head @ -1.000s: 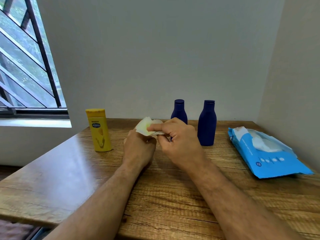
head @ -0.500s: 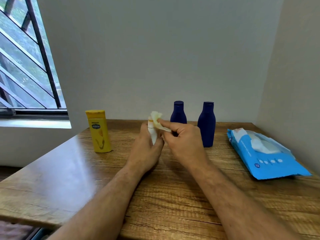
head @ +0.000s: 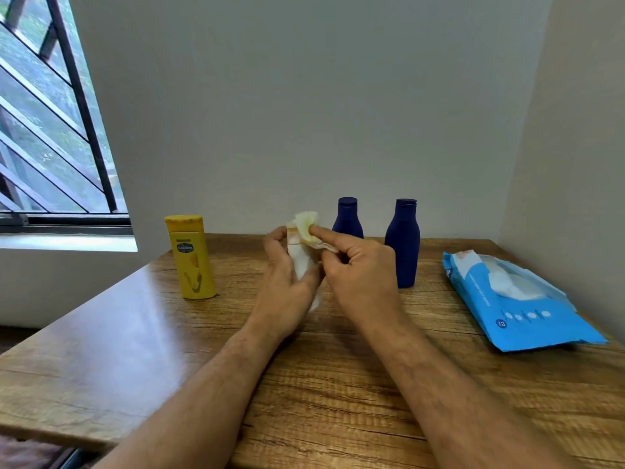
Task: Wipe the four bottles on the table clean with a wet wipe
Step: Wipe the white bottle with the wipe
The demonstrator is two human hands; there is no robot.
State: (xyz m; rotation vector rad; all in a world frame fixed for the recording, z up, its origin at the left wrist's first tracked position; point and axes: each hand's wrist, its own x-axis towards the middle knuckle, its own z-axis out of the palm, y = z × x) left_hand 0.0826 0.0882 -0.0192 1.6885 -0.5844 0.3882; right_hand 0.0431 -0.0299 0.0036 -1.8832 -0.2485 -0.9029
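A: Where's the bottle being cleaned?

B: The white bottle point(head: 299, 262) stands upright above the counter point(head: 338, 384), the left hand point(head: 287, 286) with its fingers clenched round the body. The right hand point(head: 355, 269) pinches the wet wipe point(head: 309, 225) against the cap.

A: How should the wiping go?

B: I'd turn the bottle with the left while the wipe circles the cap, then drag down the sides.

A: Anything crowding it?

B: Two blue bottles: the nearer blue bottle point(head: 347, 218) just behind the hands, the other blue bottle point(head: 402, 242) to the right. The yellow bottle point(head: 191, 257) and wipe pack point(head: 514, 309) sit well apart.
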